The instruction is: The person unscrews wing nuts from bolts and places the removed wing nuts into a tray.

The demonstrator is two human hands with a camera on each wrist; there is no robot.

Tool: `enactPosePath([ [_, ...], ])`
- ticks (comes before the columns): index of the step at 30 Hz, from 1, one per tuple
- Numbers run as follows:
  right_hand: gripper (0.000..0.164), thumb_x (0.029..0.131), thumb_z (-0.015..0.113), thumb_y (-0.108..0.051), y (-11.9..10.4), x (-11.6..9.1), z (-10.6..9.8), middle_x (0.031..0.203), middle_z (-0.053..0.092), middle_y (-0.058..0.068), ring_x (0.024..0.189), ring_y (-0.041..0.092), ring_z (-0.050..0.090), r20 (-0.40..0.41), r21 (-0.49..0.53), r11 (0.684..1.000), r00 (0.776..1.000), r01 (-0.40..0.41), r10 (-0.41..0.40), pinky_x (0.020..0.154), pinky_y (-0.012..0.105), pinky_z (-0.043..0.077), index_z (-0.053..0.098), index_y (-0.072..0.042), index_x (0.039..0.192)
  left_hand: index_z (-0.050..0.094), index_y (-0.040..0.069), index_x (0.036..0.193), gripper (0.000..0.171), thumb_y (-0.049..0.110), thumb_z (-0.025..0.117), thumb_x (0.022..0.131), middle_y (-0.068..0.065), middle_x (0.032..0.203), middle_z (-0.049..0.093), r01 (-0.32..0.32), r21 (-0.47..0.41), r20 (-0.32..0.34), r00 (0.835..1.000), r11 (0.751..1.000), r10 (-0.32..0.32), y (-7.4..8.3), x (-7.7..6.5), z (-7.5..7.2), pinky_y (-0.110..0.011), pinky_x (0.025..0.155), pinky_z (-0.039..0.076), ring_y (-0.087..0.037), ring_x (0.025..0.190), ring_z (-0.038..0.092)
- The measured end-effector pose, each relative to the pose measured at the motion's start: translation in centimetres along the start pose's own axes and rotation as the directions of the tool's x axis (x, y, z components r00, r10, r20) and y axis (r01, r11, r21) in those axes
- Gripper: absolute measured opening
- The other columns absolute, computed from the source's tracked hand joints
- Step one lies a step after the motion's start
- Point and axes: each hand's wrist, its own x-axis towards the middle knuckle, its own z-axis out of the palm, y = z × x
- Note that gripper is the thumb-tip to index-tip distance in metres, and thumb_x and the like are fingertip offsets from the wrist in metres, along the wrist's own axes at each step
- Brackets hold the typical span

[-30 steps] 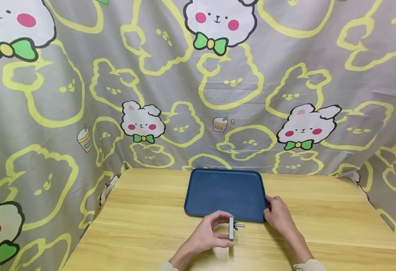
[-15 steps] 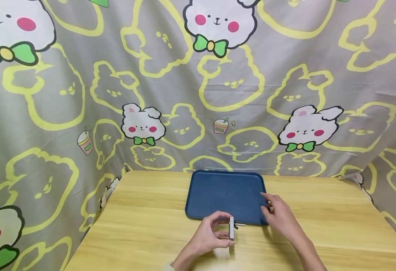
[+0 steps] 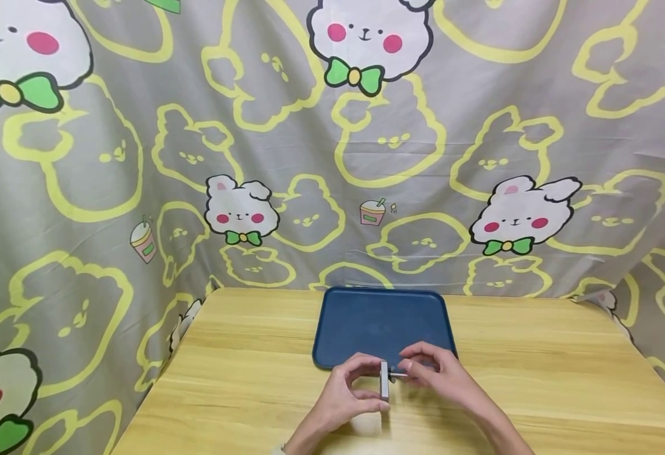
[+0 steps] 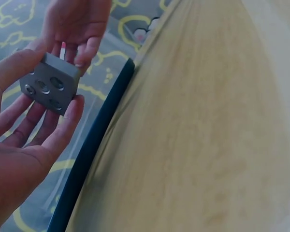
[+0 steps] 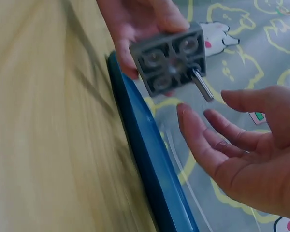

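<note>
My left hand [image 3: 339, 393] holds a small grey square block [image 3: 384, 382] on edge above the table, between the thumb and fingers. Several round holes show on the block's face [image 4: 44, 98] in the left wrist view. From its ribbed, recessed other side [image 5: 173, 64] sticks out a thin metal pin [image 5: 203, 86]. My right hand [image 3: 439, 374] is beside the pin, fingers bent and spread. In the right wrist view the pin's tip lies close to the gap between right thumb and fingers [image 5: 193, 137], apparently touching neither.
A dark blue rectangular tray [image 3: 380, 325] lies on the light wooden table [image 3: 253, 360], just beyond both hands. A grey curtain [image 3: 287, 145] with bunny prints hangs behind the table and along its sides.
My right hand has let go of the tray's right edge and moved left to the pin. The left hand keeps its hold on the block, almost unmoved.
</note>
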Motion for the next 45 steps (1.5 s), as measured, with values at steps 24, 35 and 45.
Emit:
enactPosePath([
  [24,0.025,0.095,0.073,-0.007,-0.2,0.1,2.1,0.089,0.072,0.026,0.082,0.03,0.075,-0.006,0.063,0.998,1.0,-0.03,0.031,0.07,0.035,0.066,0.065,0.015,0.106,0.061,-0.003,0.13,0.063,-0.014,0.086,0.074,-0.024,0.129,0.055,-0.078,-0.014,0.007,0.997,0.997,0.078,0.3,-0.2,0.6,-0.047,0.091,0.061,-0.03,0.126,0.057],
  [35,0.01,0.095,0.073,-0.005,0.1,-0.4,2.8,0.089,0.074,0.014,0.08,0.022,0.076,-0.042,-0.115,0.984,0.989,0.139,-0.144,0.069,0.042,0.066,0.069,0.003,0.1,0.063,-0.001,0.129,0.061,-0.014,0.085,0.074,-0.022,0.129,0.056,-0.023,-0.028,-0.002,1.0,0.999,0.023,0.0,-0.6,0.4,-0.047,0.09,0.062,-0.027,0.124,0.059],
  [45,0.017,0.091,0.076,0.0,1.0,-0.4,3.4,0.094,0.072,-0.006,0.081,0.008,0.071,0.043,-0.587,0.589,0.748,0.555,-0.662,0.069,0.015,0.06,0.07,-0.014,0.098,0.062,-0.001,0.132,0.059,-0.009,0.084,0.078,-0.017,0.129,0.058,0.01,-0.047,0.013,1.0,0.999,-0.009,0.1,-0.5,0.0,-0.048,0.09,0.062,-0.026,0.125,0.059],
])
